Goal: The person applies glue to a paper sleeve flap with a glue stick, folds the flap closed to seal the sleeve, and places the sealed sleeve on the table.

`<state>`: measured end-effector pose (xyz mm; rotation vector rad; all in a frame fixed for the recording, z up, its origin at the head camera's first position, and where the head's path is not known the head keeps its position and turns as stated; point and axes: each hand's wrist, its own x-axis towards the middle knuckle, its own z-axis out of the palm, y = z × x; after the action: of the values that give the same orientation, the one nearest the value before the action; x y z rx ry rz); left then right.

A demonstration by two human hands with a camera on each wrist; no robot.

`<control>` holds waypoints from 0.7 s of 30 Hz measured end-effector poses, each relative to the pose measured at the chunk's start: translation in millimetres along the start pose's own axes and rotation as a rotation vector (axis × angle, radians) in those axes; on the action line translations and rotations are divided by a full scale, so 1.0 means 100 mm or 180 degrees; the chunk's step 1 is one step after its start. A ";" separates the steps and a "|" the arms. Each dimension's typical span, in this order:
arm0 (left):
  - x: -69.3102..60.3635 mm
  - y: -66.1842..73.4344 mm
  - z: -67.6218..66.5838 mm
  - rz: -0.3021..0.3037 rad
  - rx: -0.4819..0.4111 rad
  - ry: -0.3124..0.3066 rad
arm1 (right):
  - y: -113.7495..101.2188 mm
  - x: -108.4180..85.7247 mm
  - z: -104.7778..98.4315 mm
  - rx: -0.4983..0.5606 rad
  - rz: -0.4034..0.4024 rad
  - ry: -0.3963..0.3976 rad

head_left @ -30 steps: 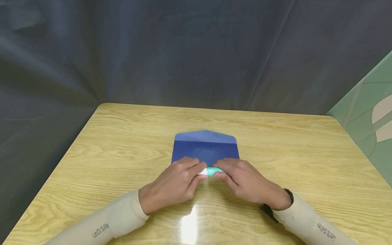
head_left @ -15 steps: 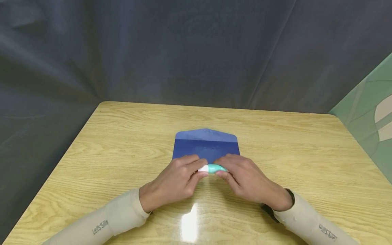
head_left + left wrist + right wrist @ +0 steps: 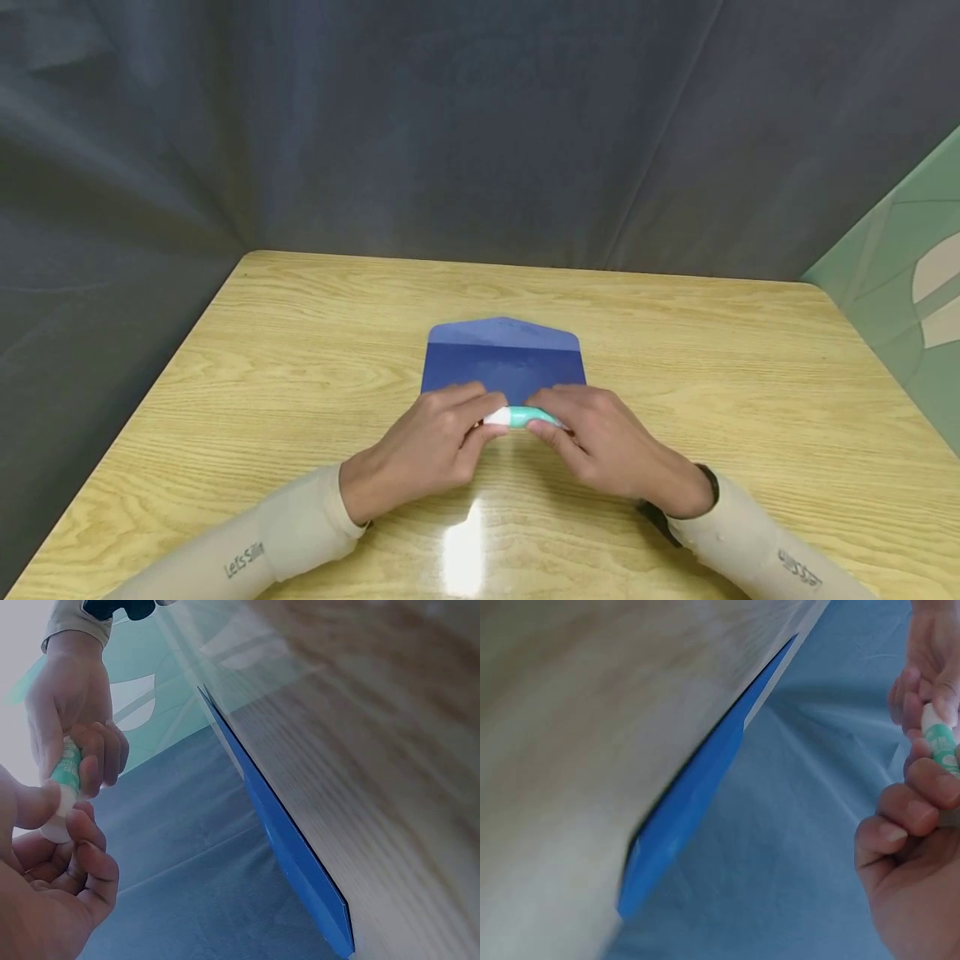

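Between both hands is a small teal tube with a white cap, held level above the table. My left hand pinches the white cap between thumb and fingers. The right hand grips the teal body, which tapers toward that side; its far end is partly hidden by the fingers. In the left wrist view the tube slants between the two hands, with printing on it. Just beyond the hands lies a blue envelope, flap spread open on the far side; the hands hide its near edge.
The wood-grain table stretches around the envelope on all sides. A dark curtain hangs behind and at the left. To the right stands a green patterned panel.
Slightly more of the tube's tapered end shows at the right hand than before. Both hands stay in nearly the same place, and the envelope has not moved.
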<state>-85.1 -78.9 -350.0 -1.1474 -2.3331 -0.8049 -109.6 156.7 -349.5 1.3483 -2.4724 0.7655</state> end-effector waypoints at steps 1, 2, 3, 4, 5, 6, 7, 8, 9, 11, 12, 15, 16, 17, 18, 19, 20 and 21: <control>0.00 0.00 0.00 0.0000 0.0003 0.0011 | 0.00 0.00 0.00 0.0072 0.0047 -0.0025; 0.00 0.00 0.00 -0.0001 0.0000 0.0020 | 0.00 0.00 -0.01 0.0138 0.0092 -0.0044; 0.00 -0.01 0.00 -0.0001 -0.0001 0.0026 | 0.00 -0.01 -0.01 0.0197 0.0139 -0.0064; 0.00 -0.01 0.00 -0.0006 -0.0008 0.0030 | 0.00 -0.01 -0.02 0.0250 0.0179 -0.0080; 0.00 -0.01 0.00 -0.0011 -0.0015 0.0031 | -0.01 -0.01 -0.02 0.0277 0.0211 -0.0099; 0.00 -0.01 0.01 -0.0015 -0.0021 0.0030 | -0.01 -0.01 -0.03 0.0279 0.0230 -0.0113; 0.00 -0.02 0.01 -0.0011 -0.0011 0.0028 | -0.01 -0.01 -0.03 0.0270 0.0234 -0.0119; 0.00 -0.02 0.01 -0.0005 -0.0002 0.0027 | -0.01 -0.01 -0.04 0.0261 0.0232 -0.0119; 0.00 -0.02 0.01 -0.0001 0.0009 0.0027 | -0.01 -0.01 -0.04 0.0252 0.0224 -0.0119; 0.00 -0.02 0.00 0.0001 0.0028 0.0024 | -0.01 -0.01 -0.04 0.0237 0.0213 -0.0118; -0.01 -0.02 0.00 0.0000 0.0033 0.0021 | -0.01 -0.01 -0.04 0.0231 0.0205 -0.0116; -0.01 -0.02 0.01 -0.0023 0.0028 0.0003 | 0.00 -0.01 -0.03 0.0219 0.0182 -0.0113; -0.01 -0.02 0.01 -0.0033 0.0024 -0.0001 | 0.00 -0.01 -0.03 0.0209 0.0183 -0.0113; -0.01 -0.03 0.01 -0.0048 0.0017 -0.0004 | 0.00 -0.01 -0.03 0.0190 0.0181 -0.0112; -0.01 -0.03 0.01 -0.0059 0.0012 -0.0006 | 0.00 -0.01 -0.03 0.0170 0.0181 -0.0109; -0.01 -0.03 0.01 -0.0065 0.0010 -0.0007 | 0.01 -0.01 -0.02 0.0143 0.0179 -0.0106; -0.01 -0.03 0.00 -0.0071 0.0004 -0.0010 | 0.01 -0.01 -0.02 0.0115 0.0179 -0.0104; -0.01 -0.04 0.00 -0.0081 0.0000 -0.0010 | 0.01 -0.01 -0.02 0.0087 0.0182 -0.0101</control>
<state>-87.4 -81.5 -351.7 -1.1221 -2.3547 -0.8125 -109.6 159.0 -349.0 1.3140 -2.5441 0.7994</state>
